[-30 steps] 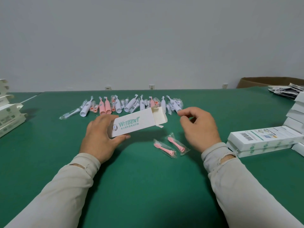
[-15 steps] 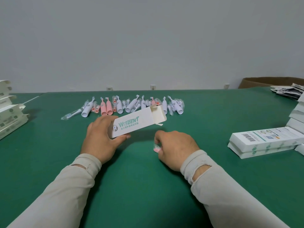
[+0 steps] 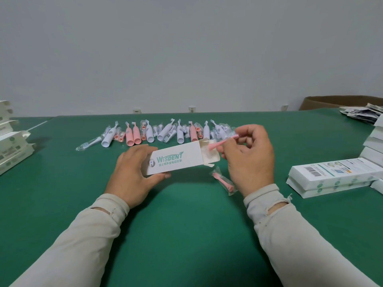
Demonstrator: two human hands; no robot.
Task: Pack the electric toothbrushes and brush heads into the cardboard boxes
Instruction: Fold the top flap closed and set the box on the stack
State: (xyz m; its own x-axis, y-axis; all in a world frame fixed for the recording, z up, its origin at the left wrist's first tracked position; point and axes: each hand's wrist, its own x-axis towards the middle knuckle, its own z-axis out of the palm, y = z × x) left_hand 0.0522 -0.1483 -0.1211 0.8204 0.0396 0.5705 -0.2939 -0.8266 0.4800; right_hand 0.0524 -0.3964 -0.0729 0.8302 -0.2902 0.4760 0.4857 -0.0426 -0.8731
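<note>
Pinching a pink brush head (image 3: 222, 141) in right fingers (image 3: 224, 151), base aimed leftward along its long axis at the open box (image 3: 178, 160) mouth, box gripped by left hand (image 3: 132, 172) above table (image 3: 186, 224)

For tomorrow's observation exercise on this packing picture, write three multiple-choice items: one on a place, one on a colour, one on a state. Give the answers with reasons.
1. Where does the loose brush head lie?
A. On the table, below the right hand
B. Inside the box
C. On the stacked boxes at right

2. What colour is the brush head pinched by the right hand?
A. White
B. Pink
C. Green

3. What is the state of the box held by the left hand?
A. Sealed shut
B. Crushed flat
C. Open at its right end

Answers:
1 A, it rests bagged on the green surface.
2 B, its stem is pink.
3 C, the end flap stands open.
</note>
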